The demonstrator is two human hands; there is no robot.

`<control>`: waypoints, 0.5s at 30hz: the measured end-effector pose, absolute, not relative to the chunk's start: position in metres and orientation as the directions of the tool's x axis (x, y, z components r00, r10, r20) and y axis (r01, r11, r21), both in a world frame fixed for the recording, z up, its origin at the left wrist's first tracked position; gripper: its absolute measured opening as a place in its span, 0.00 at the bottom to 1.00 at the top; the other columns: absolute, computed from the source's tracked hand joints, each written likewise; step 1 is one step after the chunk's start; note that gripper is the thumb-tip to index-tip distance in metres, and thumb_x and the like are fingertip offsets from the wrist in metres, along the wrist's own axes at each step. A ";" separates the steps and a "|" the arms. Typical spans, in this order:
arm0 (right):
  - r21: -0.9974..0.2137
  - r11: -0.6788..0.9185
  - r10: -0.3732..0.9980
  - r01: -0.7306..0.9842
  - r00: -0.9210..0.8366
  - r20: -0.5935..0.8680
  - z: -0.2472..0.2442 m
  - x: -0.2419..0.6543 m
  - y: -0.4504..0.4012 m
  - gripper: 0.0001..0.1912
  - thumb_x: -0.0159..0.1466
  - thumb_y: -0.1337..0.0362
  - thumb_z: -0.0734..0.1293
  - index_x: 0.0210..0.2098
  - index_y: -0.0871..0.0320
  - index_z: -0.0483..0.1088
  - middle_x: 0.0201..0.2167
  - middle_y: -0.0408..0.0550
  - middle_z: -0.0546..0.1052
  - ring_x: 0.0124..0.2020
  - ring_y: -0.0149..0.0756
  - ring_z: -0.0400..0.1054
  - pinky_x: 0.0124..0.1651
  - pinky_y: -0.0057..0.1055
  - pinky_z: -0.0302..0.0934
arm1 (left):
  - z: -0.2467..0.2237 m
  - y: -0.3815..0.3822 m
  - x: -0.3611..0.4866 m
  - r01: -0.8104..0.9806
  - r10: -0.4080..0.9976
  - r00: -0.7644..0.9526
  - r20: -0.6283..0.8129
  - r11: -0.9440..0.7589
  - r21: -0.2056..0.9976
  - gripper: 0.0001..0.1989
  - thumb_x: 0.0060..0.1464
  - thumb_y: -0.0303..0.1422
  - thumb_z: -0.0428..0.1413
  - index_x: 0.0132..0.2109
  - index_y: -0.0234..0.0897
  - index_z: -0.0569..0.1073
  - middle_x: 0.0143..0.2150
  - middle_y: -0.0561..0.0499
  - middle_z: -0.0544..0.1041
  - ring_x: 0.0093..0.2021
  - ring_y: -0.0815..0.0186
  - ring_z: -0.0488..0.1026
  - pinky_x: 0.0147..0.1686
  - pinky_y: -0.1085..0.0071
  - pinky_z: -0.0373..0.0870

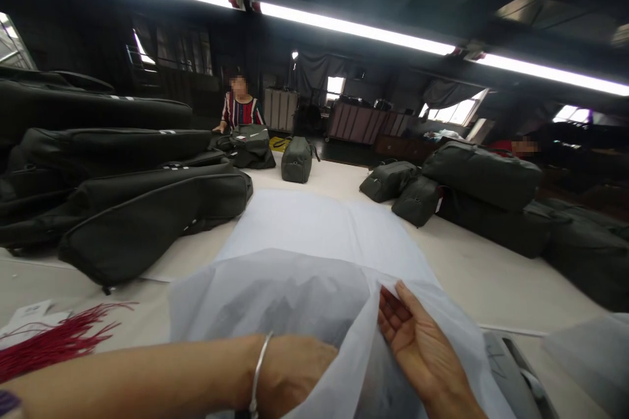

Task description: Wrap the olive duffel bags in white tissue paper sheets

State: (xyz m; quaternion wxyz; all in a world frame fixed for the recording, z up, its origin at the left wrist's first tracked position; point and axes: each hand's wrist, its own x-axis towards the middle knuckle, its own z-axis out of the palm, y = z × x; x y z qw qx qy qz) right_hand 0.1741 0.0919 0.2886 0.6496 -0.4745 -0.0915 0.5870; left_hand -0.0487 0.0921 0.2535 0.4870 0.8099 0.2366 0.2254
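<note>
A translucent white plastic bag (289, 275) lies on the table in front of me, its near side lifted into a loose mouth. My left hand (295, 370), with a silver bangle at the wrist, reaches into that mouth. Its fingers are hidden by the hand and the plastic. At the right of the mouth, my right hand (417, 340) has its palm turned inward and its thumb apart from the bent fingers. Those fingertips touch the fold of the bag. Dark shapes show through the plastic, too blurred to name.
Dark bags (162, 222) are piled at the left, and more dark bags (486, 177) at the right. A single dark bag (296, 160) stands ahead. Red cords (59, 344) lie near left, a grey item (515, 373) near right. A person (243, 110) stands across the table.
</note>
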 end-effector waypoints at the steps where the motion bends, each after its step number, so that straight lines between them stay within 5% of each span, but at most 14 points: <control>1: -0.723 -0.134 0.850 -0.678 0.296 -0.435 0.287 0.175 0.094 0.20 0.48 0.64 0.79 0.38 0.56 0.71 0.32 0.45 0.80 0.34 0.37 0.77 0.35 0.31 0.74 | 0.269 0.090 -0.057 0.098 0.443 0.886 0.138 -0.470 0.877 0.08 0.50 0.31 0.58 0.32 0.53 0.79 0.38 0.53 0.81 0.46 0.51 0.77 0.52 0.58 0.72; 3: -0.722 -0.131 0.844 -0.679 0.306 -0.440 0.285 0.176 0.097 0.18 0.49 0.65 0.77 0.38 0.56 0.71 0.33 0.45 0.80 0.35 0.38 0.77 0.37 0.32 0.75 | 0.301 0.086 -0.073 0.105 0.337 0.939 0.075 -0.487 0.867 0.15 0.57 0.28 0.50 0.42 0.50 0.79 0.44 0.51 0.80 0.51 0.52 0.75 0.56 0.56 0.68; 8: -0.730 -0.163 0.792 -0.664 0.353 -0.498 0.285 0.178 0.104 0.11 0.53 0.68 0.74 0.35 0.55 0.72 0.35 0.48 0.80 0.37 0.38 0.76 0.36 0.32 0.75 | 0.346 0.046 -0.138 0.404 0.794 0.584 -0.168 -0.105 0.909 0.18 0.57 0.35 0.56 0.55 0.45 0.73 0.50 0.50 0.76 0.50 0.52 0.72 0.55 0.56 0.65; 12: -0.718 -0.235 0.744 -0.655 0.354 -0.567 0.285 0.182 0.109 0.03 0.59 0.68 0.70 0.34 0.56 0.74 0.38 0.51 0.80 0.38 0.37 0.76 0.37 0.31 0.75 | 0.335 -0.036 -0.205 0.296 0.933 0.213 -0.290 0.221 0.929 0.23 0.44 0.42 0.65 0.50 0.45 0.76 0.49 0.50 0.76 0.54 0.47 0.68 0.57 0.52 0.62; 15: -0.718 -0.244 0.708 -0.652 0.386 -0.591 0.290 0.183 0.112 0.04 0.61 0.69 0.68 0.35 0.57 0.76 0.45 0.57 0.79 0.40 0.36 0.76 0.40 0.33 0.73 | 0.322 -0.087 -0.221 0.280 0.924 0.176 -0.341 0.285 0.917 0.19 0.39 0.42 0.68 0.41 0.46 0.77 0.43 0.48 0.78 0.53 0.45 0.70 0.61 0.51 0.57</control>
